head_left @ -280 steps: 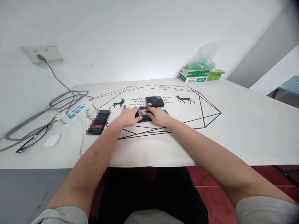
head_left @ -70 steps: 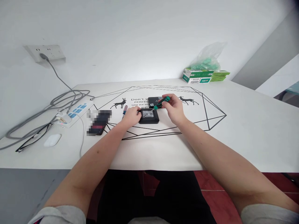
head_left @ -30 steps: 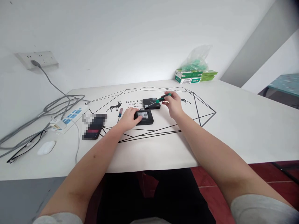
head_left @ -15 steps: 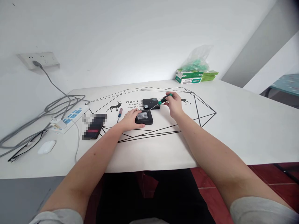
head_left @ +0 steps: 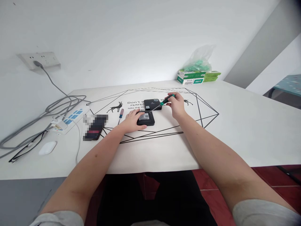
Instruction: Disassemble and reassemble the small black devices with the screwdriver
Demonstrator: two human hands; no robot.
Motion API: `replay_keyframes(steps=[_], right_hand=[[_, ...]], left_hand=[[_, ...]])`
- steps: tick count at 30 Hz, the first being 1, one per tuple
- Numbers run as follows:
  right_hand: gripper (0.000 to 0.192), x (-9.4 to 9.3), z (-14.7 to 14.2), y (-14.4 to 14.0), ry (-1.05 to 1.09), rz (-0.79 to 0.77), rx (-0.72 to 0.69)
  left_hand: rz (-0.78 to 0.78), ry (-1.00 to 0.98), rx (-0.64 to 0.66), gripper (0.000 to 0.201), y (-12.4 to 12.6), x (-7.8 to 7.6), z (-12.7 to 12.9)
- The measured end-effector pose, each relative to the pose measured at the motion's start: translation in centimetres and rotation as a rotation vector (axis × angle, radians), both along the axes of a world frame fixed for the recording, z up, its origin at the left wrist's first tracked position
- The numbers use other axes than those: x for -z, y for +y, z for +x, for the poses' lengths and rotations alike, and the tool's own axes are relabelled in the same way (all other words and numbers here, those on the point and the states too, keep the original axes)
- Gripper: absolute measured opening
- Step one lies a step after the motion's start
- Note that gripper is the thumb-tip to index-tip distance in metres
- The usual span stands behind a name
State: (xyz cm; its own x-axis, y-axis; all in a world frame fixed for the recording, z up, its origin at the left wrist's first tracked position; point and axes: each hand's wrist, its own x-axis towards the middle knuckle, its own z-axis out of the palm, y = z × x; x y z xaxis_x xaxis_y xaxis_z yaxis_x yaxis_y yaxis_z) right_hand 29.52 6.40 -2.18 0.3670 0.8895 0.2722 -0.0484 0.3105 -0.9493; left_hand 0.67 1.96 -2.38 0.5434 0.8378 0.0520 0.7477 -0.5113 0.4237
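My left hand point(head_left: 132, 121) grips the left side of a small black electronic box point(head_left: 151, 121), its thumb along the near edge and fingers on the far part. A white label shows on the box's top face. In my right hand point(head_left: 176, 105) is a green-and-black screwdriver point(head_left: 166, 100), pinched by the handle and slanting down to the left. Its tip meets the far right area of the labelled box; whether it sits in a screw is too small to tell. Just behind lies a black cover-like piece point(head_left: 151, 103) with small stickers. A second screwdriver point(head_left: 121, 113) rests left of my left hand.
To the left are a phone point(head_left: 96, 128), a white power strip point(head_left: 72, 118) with grey cables, eyeglasses point(head_left: 28, 147) and a white earbud case point(head_left: 47, 147). Green-and-white boxes point(head_left: 191, 77) with a plastic bag on top stand by the wall. A printed mat point(head_left: 160, 150) covers the table.
Both hands keep their places on the box and the screwdriver. The whole view has shifted very slightly; nothing else visibly differs.
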Motion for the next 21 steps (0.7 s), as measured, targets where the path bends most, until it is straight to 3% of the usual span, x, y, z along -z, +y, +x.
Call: replay_keyframes(steps=[15,21], right_hand=[[0.030,0.1,-0.2,0.0,-0.029,0.036,-0.020],[0.032,0.0,-0.6,-0.2,-0.004,0.029,-0.025]], left_hand=[[0.093,0.037,0.064,0.077,-0.6,0.0,0.9],[0.130,0.085,0.059,0.085,-0.8,0.2,2.1]])
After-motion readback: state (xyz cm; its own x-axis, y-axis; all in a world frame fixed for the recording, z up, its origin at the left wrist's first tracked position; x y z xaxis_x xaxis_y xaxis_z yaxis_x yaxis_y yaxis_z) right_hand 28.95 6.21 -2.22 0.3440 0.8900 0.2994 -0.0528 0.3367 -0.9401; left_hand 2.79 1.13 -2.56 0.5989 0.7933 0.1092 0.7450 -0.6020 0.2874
